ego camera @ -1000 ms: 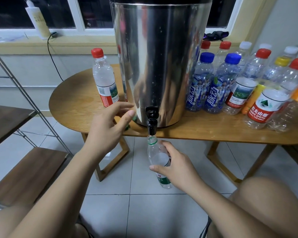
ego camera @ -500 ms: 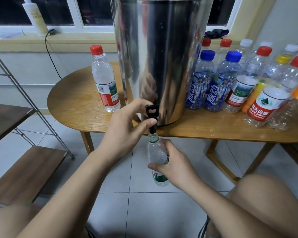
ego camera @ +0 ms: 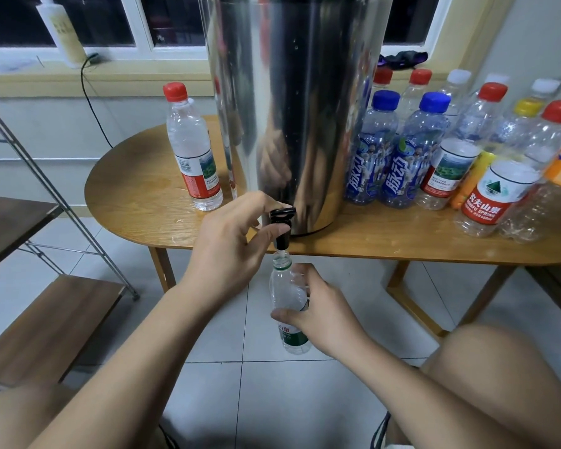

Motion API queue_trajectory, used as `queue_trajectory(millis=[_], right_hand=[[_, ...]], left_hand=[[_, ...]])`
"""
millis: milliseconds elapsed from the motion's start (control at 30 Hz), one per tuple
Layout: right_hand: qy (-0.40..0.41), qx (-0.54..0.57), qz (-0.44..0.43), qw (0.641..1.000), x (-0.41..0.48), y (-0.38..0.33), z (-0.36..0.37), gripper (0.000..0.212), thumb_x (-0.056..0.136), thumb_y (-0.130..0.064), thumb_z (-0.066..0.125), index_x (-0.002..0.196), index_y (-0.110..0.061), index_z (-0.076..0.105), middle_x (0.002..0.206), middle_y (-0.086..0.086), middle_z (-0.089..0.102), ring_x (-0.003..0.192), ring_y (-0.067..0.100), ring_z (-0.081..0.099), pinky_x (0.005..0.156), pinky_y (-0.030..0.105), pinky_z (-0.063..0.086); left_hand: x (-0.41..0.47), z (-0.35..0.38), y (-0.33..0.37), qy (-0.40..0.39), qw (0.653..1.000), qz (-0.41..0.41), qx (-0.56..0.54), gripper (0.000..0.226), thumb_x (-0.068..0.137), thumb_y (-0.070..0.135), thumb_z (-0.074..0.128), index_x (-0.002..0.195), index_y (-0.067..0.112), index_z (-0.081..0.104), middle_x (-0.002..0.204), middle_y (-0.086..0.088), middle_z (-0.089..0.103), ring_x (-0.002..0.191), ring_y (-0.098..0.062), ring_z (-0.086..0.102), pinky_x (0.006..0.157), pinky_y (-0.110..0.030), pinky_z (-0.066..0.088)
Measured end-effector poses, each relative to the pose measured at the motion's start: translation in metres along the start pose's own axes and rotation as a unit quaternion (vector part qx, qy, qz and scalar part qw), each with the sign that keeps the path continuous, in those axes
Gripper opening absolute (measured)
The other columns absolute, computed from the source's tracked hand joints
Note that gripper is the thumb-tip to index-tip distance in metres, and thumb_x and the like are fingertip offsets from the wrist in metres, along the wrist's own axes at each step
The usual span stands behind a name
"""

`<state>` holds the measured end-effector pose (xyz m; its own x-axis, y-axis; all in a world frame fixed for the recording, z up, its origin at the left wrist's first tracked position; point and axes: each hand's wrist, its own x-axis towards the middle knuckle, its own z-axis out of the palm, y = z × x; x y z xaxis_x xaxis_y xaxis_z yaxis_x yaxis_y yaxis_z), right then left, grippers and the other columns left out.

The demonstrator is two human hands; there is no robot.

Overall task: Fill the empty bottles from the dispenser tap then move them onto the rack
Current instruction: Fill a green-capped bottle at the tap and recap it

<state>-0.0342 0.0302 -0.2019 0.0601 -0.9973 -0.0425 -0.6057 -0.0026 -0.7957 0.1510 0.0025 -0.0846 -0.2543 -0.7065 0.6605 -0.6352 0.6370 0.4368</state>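
Bottle (ego camera: 288, 298) clamped in the right hand (ego camera: 324, 314) sits right under the tap (ego camera: 282, 226) below the worktop (ego camera: 402, 241) edge, left hand (ego camera: 232, 244) pinching the lever, so I'd keep the neck dead centred and ease off before it overflows.

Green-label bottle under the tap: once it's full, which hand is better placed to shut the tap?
Left. The left hand already grips the tap lever, while the right hand is busy holding the green-label bottle under the spout.
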Motion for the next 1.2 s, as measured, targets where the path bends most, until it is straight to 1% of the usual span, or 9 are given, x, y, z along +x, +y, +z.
queue_trajectory(millis=[167,300,467,633,833,1100,1200], right_hand=[[-0.005,0.010,0.007,1.000,0.0009,0.0010,0.0036,0.074,0.077,-0.046,0.095,0.130,-0.045,0.044,0.129,-0.016,0.063,0.119,0.011,0.061,0.092,0.028,0.050],[-0.004,0.017,0.011,1.000,0.0019,0.0015,0.0046,0.075,0.077,-0.045,0.094,0.131,-0.045,0.044,0.129,-0.015,0.063,0.117,0.013,0.062,0.091,0.028,0.051],[-0.003,0.017,0.010,1.000,0.0022,0.0018,0.0059,0.075,0.078,-0.044,0.095,0.132,-0.045,0.043,0.131,-0.015,0.062,0.119,0.013,0.061,0.092,0.027,0.050],[-0.001,0.013,0.009,1.000,0.0028,0.0012,0.0063,0.075,0.079,-0.043,0.094,0.133,-0.044,0.043,0.132,-0.015,0.063,0.119,0.013,0.061,0.092,0.027,0.050],[0.001,0.010,0.009,1.000,0.0028,-0.0001,0.0057,0.074,0.079,-0.041,0.094,0.134,-0.041,0.044,0.132,-0.015,0.064,0.118,0.012,0.061,0.097,0.030,0.053],[0.002,0.013,0.008,1.000,0.0026,0.0001,0.0062,0.074,0.078,-0.043,0.094,0.132,-0.044,0.044,0.133,-0.015,0.064,0.118,0.013,0.062,0.099,0.033,0.054],[0.002,0.013,0.006,1.000,0.0023,0.0003,0.0066,0.073,0.078,-0.043,0.095,0.130,-0.045,0.043,0.131,-0.014,0.065,0.119,0.013,0.063,0.099,0.034,0.055]], left_hand=[[-0.0006,0.0008,-0.0003,0.000,1.000,-0.013,-0.002,0.016,0.095,0.017,0.082,0.107,0.011,0.073,0.093,0.010,0.066,0.085,-0.009,0.058,0.073,-0.007,0.042],[-0.0007,0.0008,-0.0004,-0.002,1.000,-0.021,0.002,0.016,0.096,0.020,0.081,0.106,0.013,0.071,0.094,0.014,0.063,0.087,-0.007,0.058,0.074,-0.005,0.042],[-0.0005,0.0002,-0.0002,-0.004,1.000,-0.022,-0.003,0.017,0.095,0.019,0.082,0.107,0.012,0.073,0.094,0.013,0.064,0.088,-0.008,0.058,0.075,-0.005,0.042],[-0.0010,0.0006,-0.0009,-0.006,1.000,-0.028,-0.004,0.018,0.095,0.022,0.082,0.108,0.013,0.074,0.095,0.015,0.065,0.096,0.001,0.058,0.074,-0.003,0.040],[-0.0018,0.0014,-0.0024,-0.001,0.999,-0.030,-0.018,0.018,0.095,0.019,0.083,0.111,0.014,0.075,0.098,0.008,0.071,0.095,0.000,0.059,0.075,-0.006,0.042],[-0.0024,0.0024,-0.0033,0.002,0.999,-0.029,-0.024,0.018,0.095,0.019,0.082,0.110,0.015,0.075,0.099,0.008,0.072,0.095,0.000,0.059,0.075,-0.006,0.043],[-0.0023,0.0027,-0.0030,0.008,0.999,-0.027,-0.034,0.017,0.094,0.017,0.083,0.109,0.016,0.075,0.098,0.013,0.070,0.093,0.004,0.059,0.076,-0.004,0.041]])
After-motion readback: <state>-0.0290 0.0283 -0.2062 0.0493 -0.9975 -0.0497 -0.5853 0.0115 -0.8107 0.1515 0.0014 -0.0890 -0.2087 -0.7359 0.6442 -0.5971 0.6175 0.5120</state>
